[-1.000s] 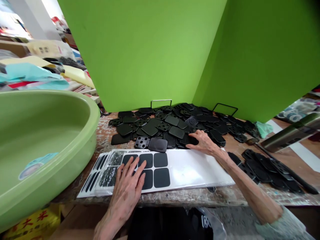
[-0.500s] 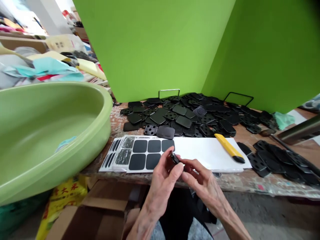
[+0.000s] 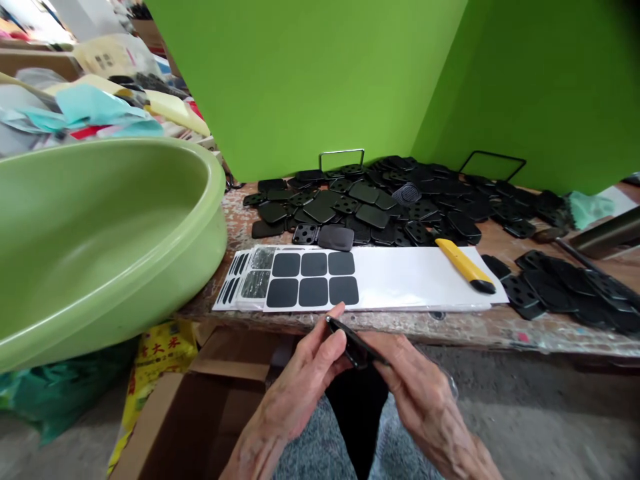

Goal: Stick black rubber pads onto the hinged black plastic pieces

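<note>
A black flat plastic piece (image 3: 356,348), with two leaves apparently set at an angle, is held just in front of the bench edge. My left hand (image 3: 300,380) pinches its left end between thumb and fingers. Along its right side my right hand (image 3: 417,380) is closed, its fingertips partly hidden behind the piece. Just beyond the hands lies a white sheet (image 3: 400,283) with dark rounded-square stickers (image 3: 314,291) on its left part. A yellow utility knife (image 3: 464,265) rests on the sheet's right end.
Many similar black pieces (image 3: 373,215) are heaped behind the sheet, with a smaller pile (image 3: 560,287) at right. Green panels (image 3: 310,87) wall the back. A large green basin (image 3: 200,220) stands left, above an open cardboard box (image 3: 165,407). A metal cylinder (image 3: 610,233) lies far right.
Both hands have come down towards my lap, off the sheet's front edge. The black piece shows more of its length now. The bench sits higher in view.
</note>
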